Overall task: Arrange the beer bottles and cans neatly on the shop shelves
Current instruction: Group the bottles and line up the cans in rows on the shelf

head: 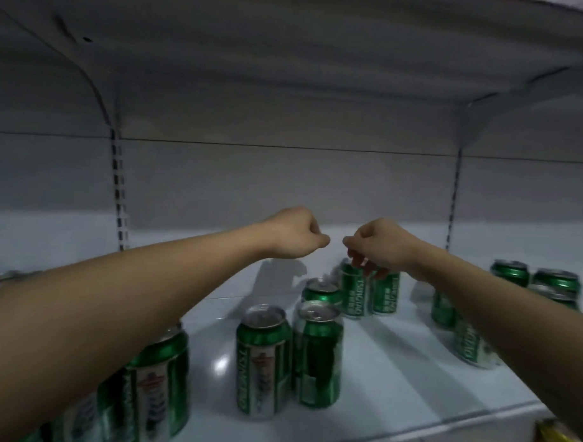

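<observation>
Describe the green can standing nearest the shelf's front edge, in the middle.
The front middle can is green with a white and red label and vertical lettering, and looks like metal. Its silver top shows a pull tab. It stands upright on the white shelf, close against a second green can on its right. Neither hand touches it.

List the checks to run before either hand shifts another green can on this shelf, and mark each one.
1. Left hand free: ok, curled, holding nothing.
2. Right hand free: cannot tell, fingertips at the back cans.
3. Front pair of cans upright: ok.
4. Shelf has bare room: ok.
5. Cans under the right forearm clear of it: not ok, one leans.
</observation>
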Action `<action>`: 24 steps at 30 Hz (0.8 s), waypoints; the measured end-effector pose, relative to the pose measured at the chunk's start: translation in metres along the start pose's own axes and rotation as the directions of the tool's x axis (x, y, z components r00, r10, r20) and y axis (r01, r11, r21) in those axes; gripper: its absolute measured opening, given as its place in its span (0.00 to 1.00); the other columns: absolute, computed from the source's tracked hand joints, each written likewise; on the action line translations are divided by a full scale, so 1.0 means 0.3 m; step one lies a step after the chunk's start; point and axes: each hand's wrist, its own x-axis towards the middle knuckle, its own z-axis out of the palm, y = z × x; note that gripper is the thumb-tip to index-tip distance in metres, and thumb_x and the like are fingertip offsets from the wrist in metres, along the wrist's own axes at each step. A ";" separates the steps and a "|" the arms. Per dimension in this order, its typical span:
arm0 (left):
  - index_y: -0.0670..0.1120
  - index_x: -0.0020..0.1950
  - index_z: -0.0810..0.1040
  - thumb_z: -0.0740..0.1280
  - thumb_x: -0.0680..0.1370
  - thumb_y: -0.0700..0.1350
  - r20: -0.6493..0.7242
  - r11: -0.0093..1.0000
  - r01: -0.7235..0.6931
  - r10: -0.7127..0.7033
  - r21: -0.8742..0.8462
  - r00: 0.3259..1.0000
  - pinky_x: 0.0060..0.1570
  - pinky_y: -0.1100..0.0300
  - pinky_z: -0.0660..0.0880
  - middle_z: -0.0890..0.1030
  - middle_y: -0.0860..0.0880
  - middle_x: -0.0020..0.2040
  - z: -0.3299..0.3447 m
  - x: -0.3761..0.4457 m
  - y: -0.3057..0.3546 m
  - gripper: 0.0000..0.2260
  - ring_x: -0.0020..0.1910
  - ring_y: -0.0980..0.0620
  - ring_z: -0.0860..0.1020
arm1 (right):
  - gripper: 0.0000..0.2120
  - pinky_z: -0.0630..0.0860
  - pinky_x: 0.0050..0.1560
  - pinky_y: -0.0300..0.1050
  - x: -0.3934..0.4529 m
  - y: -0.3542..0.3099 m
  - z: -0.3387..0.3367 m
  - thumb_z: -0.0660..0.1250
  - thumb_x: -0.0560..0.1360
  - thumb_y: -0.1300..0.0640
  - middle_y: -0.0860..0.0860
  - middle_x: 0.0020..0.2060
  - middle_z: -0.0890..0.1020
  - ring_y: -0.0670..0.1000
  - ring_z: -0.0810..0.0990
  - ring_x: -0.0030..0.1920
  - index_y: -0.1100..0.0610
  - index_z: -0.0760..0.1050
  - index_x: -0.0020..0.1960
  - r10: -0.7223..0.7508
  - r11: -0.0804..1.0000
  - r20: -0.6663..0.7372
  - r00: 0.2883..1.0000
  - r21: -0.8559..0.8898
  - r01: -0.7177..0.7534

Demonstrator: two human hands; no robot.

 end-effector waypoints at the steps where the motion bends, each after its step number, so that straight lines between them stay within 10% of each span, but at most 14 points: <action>1: 0.41 0.49 0.81 0.62 0.81 0.53 0.009 1.000 -0.020 0.020 -0.009 1.000 0.33 0.61 0.66 0.77 0.50 0.36 0.025 0.024 0.040 0.16 0.34 0.56 0.72 | 0.16 0.76 0.32 0.40 -0.009 0.039 -0.043 0.62 0.82 0.50 0.53 0.37 0.84 0.52 0.81 0.34 0.62 0.79 0.45 0.024 1.000 -0.020 1.000 -0.002 -0.024; 14: 0.44 0.60 0.80 0.65 0.80 0.54 0.141 0.962 -0.218 0.242 -0.166 0.960 0.56 0.55 0.76 0.81 0.48 0.58 0.308 0.200 0.439 0.16 0.54 0.50 0.78 | 0.12 0.80 0.33 0.47 -0.135 0.420 -0.386 0.63 0.81 0.54 0.56 0.43 0.84 0.55 0.83 0.35 0.61 0.79 0.48 0.194 0.976 -0.245 0.950 -0.049 -0.212; 24: 0.45 0.67 0.75 0.67 0.80 0.49 0.152 0.928 -0.286 0.326 -0.238 0.933 0.46 0.62 0.72 0.79 0.47 0.62 0.452 0.279 0.569 0.17 0.53 0.51 0.76 | 0.07 0.80 0.31 0.45 -0.174 0.572 -0.497 0.61 0.81 0.62 0.59 0.45 0.81 0.54 0.83 0.35 0.61 0.77 0.50 0.225 0.968 -0.422 0.878 -0.010 -0.252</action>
